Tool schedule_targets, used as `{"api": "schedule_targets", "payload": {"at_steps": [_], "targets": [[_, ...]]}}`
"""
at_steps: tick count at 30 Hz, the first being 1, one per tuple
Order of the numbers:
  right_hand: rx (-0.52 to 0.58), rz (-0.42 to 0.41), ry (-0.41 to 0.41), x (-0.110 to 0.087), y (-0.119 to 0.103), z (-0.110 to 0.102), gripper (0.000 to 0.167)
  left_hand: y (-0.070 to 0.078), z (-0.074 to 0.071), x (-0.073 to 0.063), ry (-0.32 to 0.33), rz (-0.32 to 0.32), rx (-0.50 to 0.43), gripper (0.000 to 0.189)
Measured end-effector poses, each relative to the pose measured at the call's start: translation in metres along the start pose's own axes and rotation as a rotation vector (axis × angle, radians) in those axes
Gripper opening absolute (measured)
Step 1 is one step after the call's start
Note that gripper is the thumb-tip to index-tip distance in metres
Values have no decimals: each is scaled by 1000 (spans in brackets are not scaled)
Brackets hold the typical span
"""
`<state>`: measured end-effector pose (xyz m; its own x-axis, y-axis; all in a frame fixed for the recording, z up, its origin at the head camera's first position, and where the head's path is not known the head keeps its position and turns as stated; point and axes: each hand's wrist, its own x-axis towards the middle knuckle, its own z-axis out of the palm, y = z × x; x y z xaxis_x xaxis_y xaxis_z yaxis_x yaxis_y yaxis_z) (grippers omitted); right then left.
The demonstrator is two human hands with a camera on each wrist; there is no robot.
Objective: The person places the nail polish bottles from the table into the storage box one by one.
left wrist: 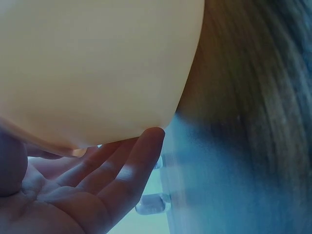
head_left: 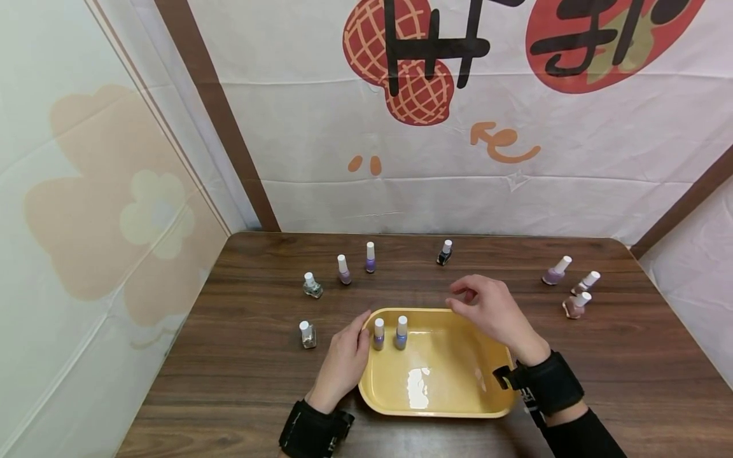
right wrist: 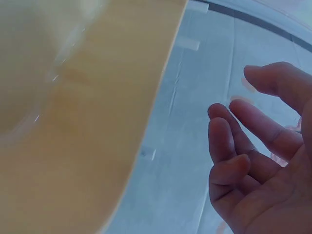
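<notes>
A yellow tray point(head_left: 452, 381) lies on the table, with two purple-blue nail polish bottles standing upright at its left end: a smaller one point(head_left: 379, 334) and a larger one point(head_left: 402, 333). My left hand point(head_left: 345, 359) holds the tray's left rim, thumb at the edge and fingers along the outer wall. In the left wrist view, the fingers point(left wrist: 139, 165) touch the tray wall point(left wrist: 107, 73) from outside. Over the tray's far right edge hovers my right hand point(head_left: 487, 306), its fingers loosely bent. Nothing is between them in the right wrist view.
Behind the tray stand a dark polish bottle point(head_left: 444, 252), a violet one point(head_left: 370, 257) and a mauve one point(head_left: 343, 270). Glittery point(head_left: 312, 285) and clear point(head_left: 307, 334) bottles are left. Three more bottles, one mauve point(head_left: 556, 271), cluster right. A printed cloth point(head_left: 309, 203) hangs behind the table.
</notes>
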<state>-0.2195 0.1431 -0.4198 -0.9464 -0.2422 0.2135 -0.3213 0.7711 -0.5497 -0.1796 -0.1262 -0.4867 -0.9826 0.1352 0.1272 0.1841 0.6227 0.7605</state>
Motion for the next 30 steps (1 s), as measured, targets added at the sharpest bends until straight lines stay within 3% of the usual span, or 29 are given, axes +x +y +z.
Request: {"api": "schedule_targets", "payload": {"at_steps": [17,30], "targets": [[-14,118,196,-15,51,-38,22,0,2,1,6,-3,10,38],[6,264,265,-39,106,-69,34,1,3,1,-8,-23,9,38]]}}
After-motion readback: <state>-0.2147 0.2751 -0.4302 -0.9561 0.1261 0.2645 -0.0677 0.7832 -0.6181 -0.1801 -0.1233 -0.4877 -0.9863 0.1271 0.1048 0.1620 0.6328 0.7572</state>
